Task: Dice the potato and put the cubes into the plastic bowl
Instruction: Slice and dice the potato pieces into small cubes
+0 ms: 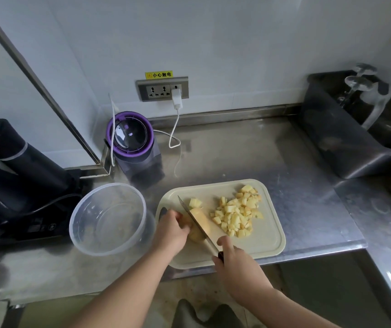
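The remaining piece of potato [198, 223] lay on the cutting board [269, 242], pinned by the curled fingers of the left hand [172, 229], while the right hand [233, 259] was closed around the handle of the knife [195, 220], whose blade rested across it. A pile of cubes [238, 213] sat just to the right on the board, and the plastic bowl [109, 218] stood empty beside the board on the steel counter [284, 162]. Dicing looked to be mid-way; the next move probably called for a straight press down, fingertips kept clear of the blade.

Pale walls [237, 39] carry a socket strip [162, 89] above a steel counter [249, 152], with a sink [365, 124] beside it.
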Tool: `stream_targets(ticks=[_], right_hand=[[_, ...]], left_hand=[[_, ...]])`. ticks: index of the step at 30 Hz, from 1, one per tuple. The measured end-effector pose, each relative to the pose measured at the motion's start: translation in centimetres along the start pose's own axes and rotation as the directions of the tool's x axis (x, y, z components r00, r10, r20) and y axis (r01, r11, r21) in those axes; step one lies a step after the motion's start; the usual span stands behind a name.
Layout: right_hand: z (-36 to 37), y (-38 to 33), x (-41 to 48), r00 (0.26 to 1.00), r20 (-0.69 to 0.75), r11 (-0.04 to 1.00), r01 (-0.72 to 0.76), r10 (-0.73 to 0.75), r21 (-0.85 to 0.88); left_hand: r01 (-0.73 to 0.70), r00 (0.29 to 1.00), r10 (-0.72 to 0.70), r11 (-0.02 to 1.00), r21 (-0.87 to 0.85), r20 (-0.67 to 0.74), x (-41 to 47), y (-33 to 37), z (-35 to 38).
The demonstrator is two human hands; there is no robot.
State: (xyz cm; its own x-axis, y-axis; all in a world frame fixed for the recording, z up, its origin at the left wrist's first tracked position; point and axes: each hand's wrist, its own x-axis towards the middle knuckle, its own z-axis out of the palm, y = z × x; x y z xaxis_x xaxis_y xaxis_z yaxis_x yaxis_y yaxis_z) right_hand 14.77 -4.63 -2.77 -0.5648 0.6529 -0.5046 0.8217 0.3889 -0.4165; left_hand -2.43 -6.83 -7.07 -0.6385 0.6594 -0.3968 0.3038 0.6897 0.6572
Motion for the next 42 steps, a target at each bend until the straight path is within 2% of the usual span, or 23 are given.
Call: stream_targets(ticks=[2, 3, 4, 5, 6, 7, 8, 10, 12, 20, 26, 28, 29, 31, 33, 35, 38, 42], right_hand=[[0.2, 0.4, -0.1, 1.0, 0.015, 1.0, -0.009, 0.01, -0.027], [0.2, 0.5, 0.0, 1.0, 0.023, 0.999, -0.011, 0.012, -0.04], [0.3, 0.5, 0.1, 0.999, 0.032, 0.999, -0.013, 0.015, -0.048], [0.4, 0.4, 0.2, 0.999, 0.048, 0.998, -0.017, 0.019, -0.053], [0.5, 0.4, 0.3, 0.998, 0.063, 0.998, -0.016, 0.02, -0.056], [0.5, 0.3, 0.4, 0.997, 0.072, 0.998, -0.016, 0.021, -0.067], [0.6, 0.3, 0.5, 0.997, 0.075, 0.997, -0.015, 0.021, -0.076], [0.6, 0.2, 0.7, 0.997, 0.075, 0.996, -0.016, 0.023, -0.089], [0.8, 0.1, 1.0, 0.997, 0.077, 0.995, -0.018, 0.026, -0.096], [1.2, 0.7, 2.5, 0.987, 0.154, 0.998, -0.042, 0.049, -0.051], [0.8, 1.3, 2.3, 0.994, 0.097, 0.999, -0.049, 0.048, -0.001], [0.6, 1.3, 2.0, 0.995, 0.093, 0.999, -0.04, 0.04, -0.003], [0.6, 1.2, 1.9, 0.995, 0.097, 0.999, -0.037, 0.037, -0.009], [0.9, 1.1, 1.6, 0.995, 0.097, 0.999, -0.034, 0.036, -0.017], [0.8, 0.8, 1.6, 0.997, 0.075, 0.999, -0.034, 0.036, -0.022], [0.5, 0.7, 1.5, 0.999, 0.04, 1.0, -0.018, 0.019, -0.01], [0.2, 0.4, 1.2, 1.0, -0.012, 0.999, 0.022, -0.021, 0.028], [-1.4, -0.2, 0.4, 0.993, -0.094, 0.995, 0.081, -0.076, 0.051]], left_hand=[[-0.02, 0.988, 0.006, 0.996, -0.091, -0.155, -0.7, 0.6, -0.3], [-0.1, 0.957, 0.07, 0.991, -0.093, -0.283, -0.9, 1.1, -0.6], [-0.227, 0.894, 0.204, 0.974, -0.011, -0.399, -1.2, 1.9, -1.0], [-0.364, 0.804, 0.388, 0.92, 0.143, -0.45, -1.2, 2.6, -1.3], [-0.485, 0.711, 0.569, 0.822, 0.298, -0.413, -0.9, 3.4, -1.5], [-0.568, 0.656, 0.697, 0.709, 0.418, -0.29, -0.2, 4.2, -1.4], [-0.62, 0.652, 0.751, 0.61, 0.494, -0.109, 0.3, 5.2, -1.3], [-0.649, 0.697, 0.68, 0.463, 0.604, 0.228, 1.5, 6.0, -0.8], [-0.645, 0.722, 0.595, 0.394, 0.655, 0.353, 2.6, 5.9, -0.1], [-0.619, 0.75, 0.543, 0.377, 0.688, 0.377, 3.6, 5.3, 0.7], [-0.622, 0.748, 0.533, 0.357, 0.697, 0.395, 3.7, 6.4, 1.3], [-0.661, 0.718, 0.577, 0.393, 0.639, 0.389, 3.9, 6.5, 1.4], [-0.681, 0.703, 0.629, 0.461, 0.569, 0.333, 3.7, 6.3, 1.1], [-0.677, 0.707, 0.706, 0.658, 0.33, 0.041, 2.7, 5.6, 0.0], [-0.582, 0.765, 0.581, 0.809, 0.089, -0.279, 1.2, 4.8, -1.0], [-0.457, 0.827, 0.392, 0.886, -0.074, -0.404, -0.5, 3.9, -1.5], [-0.246, 0.913, 0.182, 0.96, -0.136, -0.366, -1.9, 1.8, -0.6], [-0.051, 0.985, 0.049, 0.999, -0.006, -0.166, -2.0, 0.2, 0.8]])
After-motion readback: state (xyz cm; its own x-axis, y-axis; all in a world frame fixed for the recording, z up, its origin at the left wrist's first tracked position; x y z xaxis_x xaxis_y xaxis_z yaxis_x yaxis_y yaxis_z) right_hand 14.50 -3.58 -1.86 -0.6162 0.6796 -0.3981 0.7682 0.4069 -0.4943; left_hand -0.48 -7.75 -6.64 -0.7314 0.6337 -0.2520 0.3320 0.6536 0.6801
